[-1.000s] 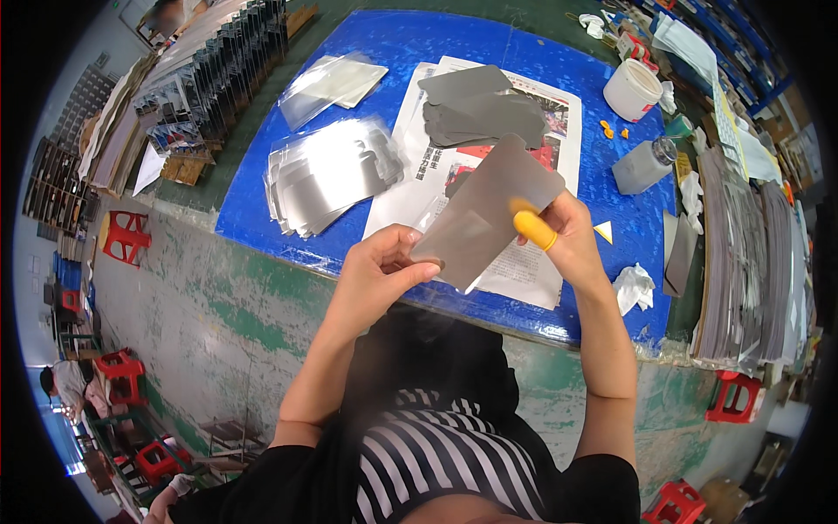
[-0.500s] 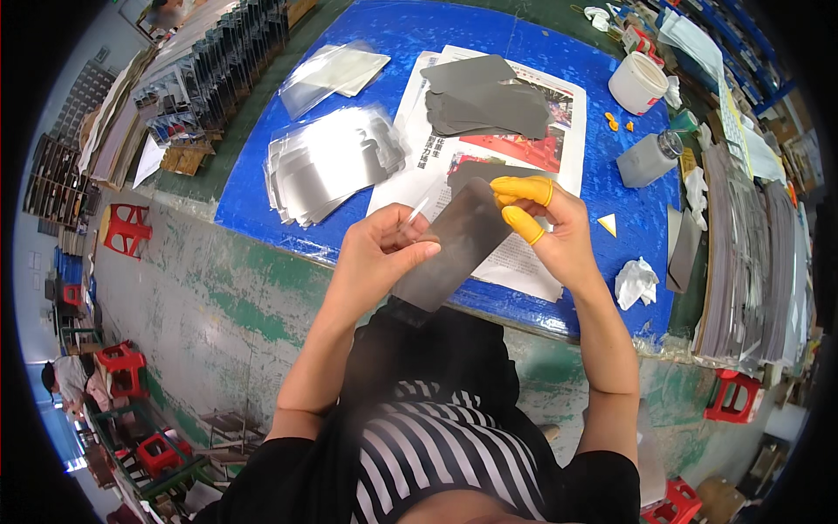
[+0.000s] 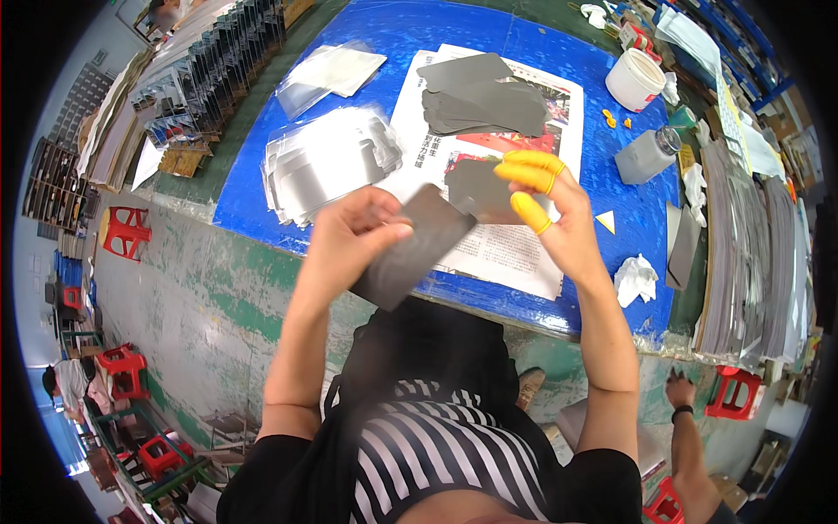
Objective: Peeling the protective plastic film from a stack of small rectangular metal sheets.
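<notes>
The bare left hand [image 3: 353,229] pinches a dark grey, rounded rectangular plate [image 3: 394,269] between thumb and fingers, most of it below the fingertips; at right, the right hand [image 3: 566,214], its thumb and fingers in yellow covers, is parted, fingertips by another flat grey plate [image 3: 476,190] on printed newspaper [image 3: 511,266], contact unclear. A red plastic stool [image 3: 127,232] stands left of the blue tabletop [image 3: 602,162], which bears shiny silvery sheets [image 3: 327,164] and a white round tub [image 3: 635,83]. Both forearms reach forward, the left wrist turned inward.
</notes>
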